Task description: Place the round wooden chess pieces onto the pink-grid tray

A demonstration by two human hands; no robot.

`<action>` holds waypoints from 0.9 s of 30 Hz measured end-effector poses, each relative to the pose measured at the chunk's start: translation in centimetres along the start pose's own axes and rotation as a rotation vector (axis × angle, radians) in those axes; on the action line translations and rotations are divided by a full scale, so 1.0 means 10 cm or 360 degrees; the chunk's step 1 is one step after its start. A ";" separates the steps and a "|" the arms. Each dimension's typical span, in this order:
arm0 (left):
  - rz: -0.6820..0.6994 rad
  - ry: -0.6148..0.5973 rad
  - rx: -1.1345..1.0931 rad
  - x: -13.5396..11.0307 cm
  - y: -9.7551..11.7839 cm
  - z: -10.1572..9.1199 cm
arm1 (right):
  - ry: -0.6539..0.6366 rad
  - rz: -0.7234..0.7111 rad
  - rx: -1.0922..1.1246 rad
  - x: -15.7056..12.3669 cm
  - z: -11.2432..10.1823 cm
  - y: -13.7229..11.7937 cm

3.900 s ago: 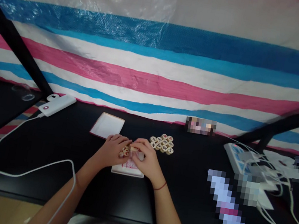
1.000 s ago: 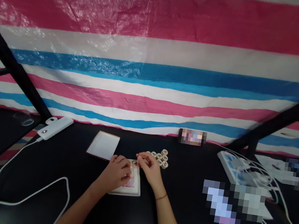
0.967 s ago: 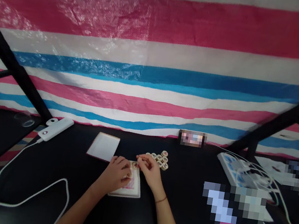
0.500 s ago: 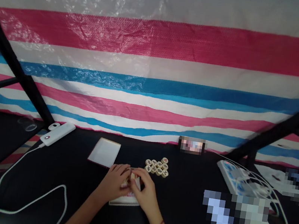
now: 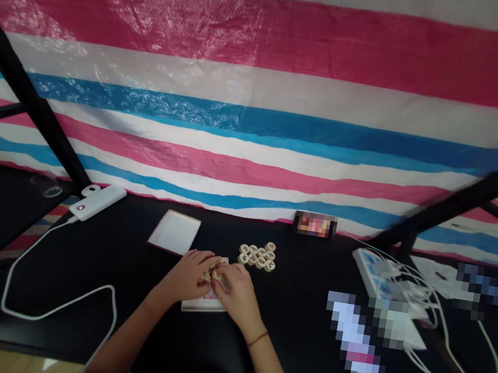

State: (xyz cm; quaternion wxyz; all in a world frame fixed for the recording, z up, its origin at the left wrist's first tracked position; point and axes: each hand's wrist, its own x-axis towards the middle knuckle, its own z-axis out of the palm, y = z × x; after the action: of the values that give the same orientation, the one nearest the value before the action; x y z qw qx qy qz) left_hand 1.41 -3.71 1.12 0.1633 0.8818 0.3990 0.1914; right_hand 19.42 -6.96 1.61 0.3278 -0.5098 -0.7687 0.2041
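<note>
My left hand (image 5: 188,274) lies over the left side of a shallow white box (image 5: 204,308), its fingers curled round some xiangqi pieces. From the right, my right hand (image 5: 235,288) bends in over the same box, thumb and fingers closed on a piece. Round cream xiangqi pieces (image 5: 217,274) show in the gap between both hands; how many is hidden by the fingers. Beyond the right hand, several more xiangqi pieces (image 5: 257,256) stand in two neat rows, characters facing up, with one red-marked piece behind at the right end.
An open white box lid (image 5: 175,232) lies behind my left hand. A white power bank (image 5: 98,202) with a long cable sits at the left. At the back stands a blurred phone-like object (image 5: 315,225). A power strip (image 5: 367,273) with tangled cables occupies the right.
The whole scene has shifted upward as the head view tilts down, revealing the table's front edge. Both hands stay at the box with slight finger movement; the rows of pieces look the same.
</note>
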 end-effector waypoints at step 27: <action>0.0005 0.0129 -0.0077 -0.04 -0.05 0.06 | -0.0063 0.0060 -0.0204 -0.06 -0.10 0.05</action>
State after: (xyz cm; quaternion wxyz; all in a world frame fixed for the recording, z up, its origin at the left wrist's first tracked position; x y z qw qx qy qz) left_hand 1.19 -3.79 0.30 0.1681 0.8697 0.3991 0.2368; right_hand 20.62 -7.36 1.84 0.2755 -0.5400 -0.7767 0.1708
